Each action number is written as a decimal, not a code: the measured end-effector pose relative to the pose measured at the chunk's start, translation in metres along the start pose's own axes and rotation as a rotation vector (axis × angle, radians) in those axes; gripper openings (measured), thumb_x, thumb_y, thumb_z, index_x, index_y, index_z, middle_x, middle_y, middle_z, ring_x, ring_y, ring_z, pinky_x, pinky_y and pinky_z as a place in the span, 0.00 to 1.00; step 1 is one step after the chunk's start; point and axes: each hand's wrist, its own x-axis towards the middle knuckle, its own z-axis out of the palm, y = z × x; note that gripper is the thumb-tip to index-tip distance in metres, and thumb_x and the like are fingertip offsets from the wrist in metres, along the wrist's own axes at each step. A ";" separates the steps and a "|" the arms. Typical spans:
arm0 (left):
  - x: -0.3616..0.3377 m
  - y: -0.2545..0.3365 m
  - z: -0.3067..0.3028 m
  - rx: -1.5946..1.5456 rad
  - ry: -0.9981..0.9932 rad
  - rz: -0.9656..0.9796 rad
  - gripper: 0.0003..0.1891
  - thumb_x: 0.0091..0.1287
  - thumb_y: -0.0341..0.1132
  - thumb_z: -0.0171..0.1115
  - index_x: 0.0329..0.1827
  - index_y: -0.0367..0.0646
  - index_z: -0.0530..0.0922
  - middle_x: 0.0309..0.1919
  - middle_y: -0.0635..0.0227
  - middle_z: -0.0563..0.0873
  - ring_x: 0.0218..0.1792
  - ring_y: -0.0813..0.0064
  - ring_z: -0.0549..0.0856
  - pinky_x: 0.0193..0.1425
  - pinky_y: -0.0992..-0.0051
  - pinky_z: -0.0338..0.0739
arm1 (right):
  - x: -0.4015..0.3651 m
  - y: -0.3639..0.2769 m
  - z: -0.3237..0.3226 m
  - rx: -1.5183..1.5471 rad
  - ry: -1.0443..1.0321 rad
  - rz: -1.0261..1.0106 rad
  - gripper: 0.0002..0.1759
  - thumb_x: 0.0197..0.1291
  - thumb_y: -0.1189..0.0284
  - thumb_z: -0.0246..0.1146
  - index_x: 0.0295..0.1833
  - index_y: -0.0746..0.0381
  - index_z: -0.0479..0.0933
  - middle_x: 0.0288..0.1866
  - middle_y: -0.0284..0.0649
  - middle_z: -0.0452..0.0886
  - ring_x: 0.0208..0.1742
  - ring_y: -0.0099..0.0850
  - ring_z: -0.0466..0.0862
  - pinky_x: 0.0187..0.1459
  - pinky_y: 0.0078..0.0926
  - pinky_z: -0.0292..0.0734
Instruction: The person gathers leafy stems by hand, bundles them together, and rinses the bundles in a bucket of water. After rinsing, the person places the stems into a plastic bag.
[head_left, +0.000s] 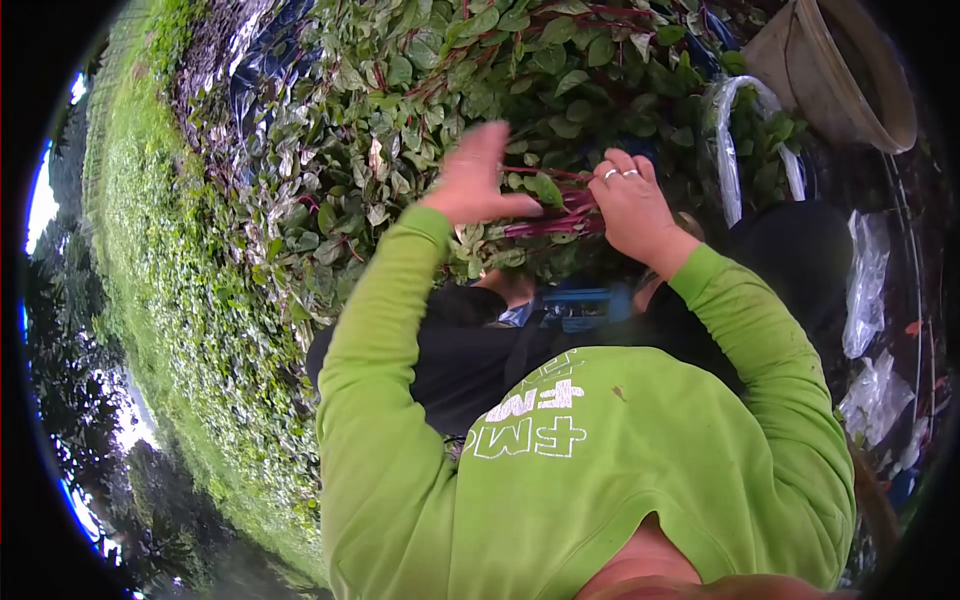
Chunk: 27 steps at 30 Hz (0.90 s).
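Note:
My right hand (632,208), with rings on two fingers, is closed around a bundle of red stems (555,222) of leafy greens. A pile of the same green leaves with red stems (440,90) spreads out just beyond both hands. My left hand (472,182) hovers at the bundle's other end. Its fingers are spread and blurred, and its thumb rests by a leaf (545,188). Both arms are in bright green sleeves.
A tan woven basket (850,70) stands at the top right. Clear plastic bags (740,140) lie beside it and along the right edge (868,285). A blue object (585,305) sits on my dark lap. Dark sheeting (255,85) lies under the pile, and grass (170,300) stretches left.

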 end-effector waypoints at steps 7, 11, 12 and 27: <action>0.022 0.090 0.072 -0.339 0.005 0.086 0.51 0.42 0.46 0.83 0.74 0.45 0.70 0.58 0.52 0.84 0.62 0.47 0.82 0.66 0.56 0.76 | -0.002 0.011 0.009 0.142 -0.198 0.153 0.13 0.46 0.77 0.66 0.41 0.64 0.79 0.49 0.47 0.80 0.51 0.47 0.81 0.58 0.43 0.76; 0.017 0.086 0.061 -0.246 -0.007 0.061 0.32 0.44 0.45 0.80 0.54 0.45 0.81 0.45 0.55 0.88 0.49 0.50 0.88 0.56 0.56 0.82 | -0.007 0.006 0.003 0.295 -0.093 0.134 0.17 0.46 0.76 0.66 0.46 0.65 0.81 0.61 0.51 0.79 0.56 0.47 0.82 0.58 0.44 0.77; 0.018 0.086 0.049 -0.212 -0.028 0.069 0.30 0.45 0.45 0.80 0.52 0.45 0.81 0.45 0.55 0.88 0.49 0.50 0.88 0.55 0.56 0.82 | -0.005 0.007 0.000 0.329 -0.043 0.124 0.20 0.46 0.76 0.68 0.48 0.65 0.81 0.65 0.52 0.77 0.57 0.47 0.82 0.59 0.44 0.77; 0.017 0.126 -0.063 0.487 0.029 0.312 0.19 0.48 0.34 0.73 0.43 0.42 0.79 0.34 0.62 0.86 0.37 0.61 0.88 0.48 0.64 0.79 | 0.030 -0.002 -0.018 0.489 0.020 0.165 0.42 0.46 0.64 0.78 0.70 0.58 0.72 0.66 0.50 0.79 0.67 0.51 0.78 0.66 0.52 0.74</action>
